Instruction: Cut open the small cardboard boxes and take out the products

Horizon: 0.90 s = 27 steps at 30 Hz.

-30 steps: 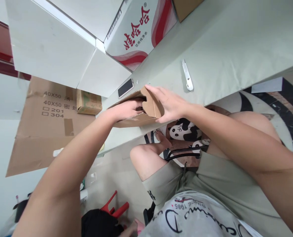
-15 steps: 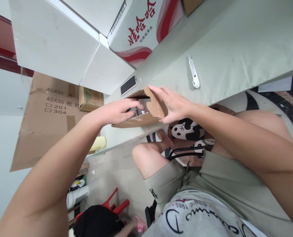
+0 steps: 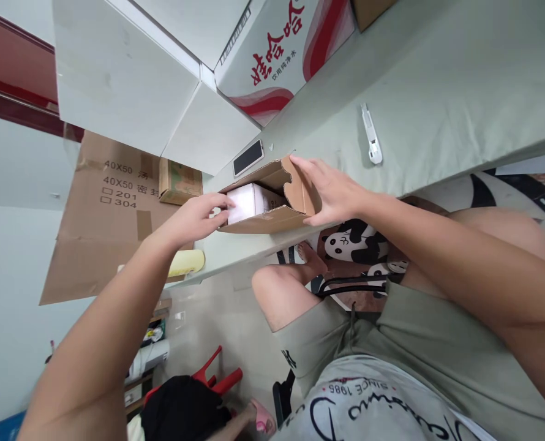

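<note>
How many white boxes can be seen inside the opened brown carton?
1: the white box at the open end of the brown carton, next to the left hand. The carton's deeper interior is out of sight, so others may be hidden there.

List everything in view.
Carton: 1, brown, open, between hands
Inner box: 1, white, inside carton
Phone: 1, dark, table
Cutter: 1, white, table
Table: 1, green, centre
Printed box: 1, white/red, top
Panels: several, white, top left
Cardboard sheet: 1, brown, left
Small box: 1, brown, left
Cylinder: 1, yellow, table edge
Stool: 1, red, floor
Panda mat: 1, multicoloured, floor
Clutter: uncounted, mixed, lower left
Shorts: 1, olive, bottom
Shirt: 1, grey, bottom
Left hand: 1, on inner box
Right hand: 1, gripping carton
</note>
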Each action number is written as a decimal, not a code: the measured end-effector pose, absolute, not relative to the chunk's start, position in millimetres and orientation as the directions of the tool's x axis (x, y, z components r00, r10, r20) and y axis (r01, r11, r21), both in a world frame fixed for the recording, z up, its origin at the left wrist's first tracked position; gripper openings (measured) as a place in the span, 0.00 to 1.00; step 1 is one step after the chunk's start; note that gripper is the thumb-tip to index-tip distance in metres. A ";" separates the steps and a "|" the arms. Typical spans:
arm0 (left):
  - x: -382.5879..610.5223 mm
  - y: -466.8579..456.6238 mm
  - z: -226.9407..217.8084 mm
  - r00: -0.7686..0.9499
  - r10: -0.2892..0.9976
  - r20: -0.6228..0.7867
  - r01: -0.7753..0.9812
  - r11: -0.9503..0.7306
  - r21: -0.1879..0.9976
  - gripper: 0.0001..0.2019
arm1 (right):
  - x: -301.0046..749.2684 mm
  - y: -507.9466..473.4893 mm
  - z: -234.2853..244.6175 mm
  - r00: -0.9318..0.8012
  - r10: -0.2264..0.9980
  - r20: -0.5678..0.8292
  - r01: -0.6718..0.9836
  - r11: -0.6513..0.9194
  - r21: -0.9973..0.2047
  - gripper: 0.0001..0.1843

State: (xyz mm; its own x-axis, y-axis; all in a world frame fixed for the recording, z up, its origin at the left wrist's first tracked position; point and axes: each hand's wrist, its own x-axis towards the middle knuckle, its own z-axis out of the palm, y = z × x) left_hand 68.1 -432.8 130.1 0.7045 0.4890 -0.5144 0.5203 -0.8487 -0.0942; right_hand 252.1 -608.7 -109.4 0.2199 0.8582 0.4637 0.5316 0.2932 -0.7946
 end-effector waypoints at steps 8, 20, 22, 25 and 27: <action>119.9 -461.1 99.7 0.480 0.806 -0.346 0.765 -0.578 -0.284 0.32 | 250.8 -608.0 -114.5 0.234 0.842 0.486 0.528 0.309 -0.791 0.73; 111.9 -455.2 136.6 0.711 0.696 0.105 0.652 -0.708 0.272 0.31 | 241.9 -608.1 -102.3 0.484 0.788 0.380 0.573 0.043 -0.818 0.69; 105.7 -452.1 158.7 0.786 0.574 0.231 0.458 -0.791 0.406 0.35 | 246.8 -608.5 -103.6 0.559 0.744 0.366 0.567 -0.021 -0.823 0.70; 90.7 -448.1 182.8 0.879 0.237 0.415 0.108 -0.945 0.309 0.45 | 257.6 -607.6 -110.0 0.645 0.656 0.393 0.569 -0.069 -0.819 0.67; 77.1 -450.1 188.3 0.868 0.014 0.496 -0.038 -0.995 0.094 0.52 | 264.4 -606.3 -113.9 0.686 0.598 0.414 0.570 -0.088 -0.817 0.65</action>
State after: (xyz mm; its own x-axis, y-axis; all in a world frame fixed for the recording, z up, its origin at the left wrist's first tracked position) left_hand 77.1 -450.1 188.3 0.8685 0.0138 0.4955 -0.0380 -0.9948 0.0942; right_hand 264.4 -606.3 -113.9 0.6860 0.5980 0.4145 0.5703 -0.0881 -0.8167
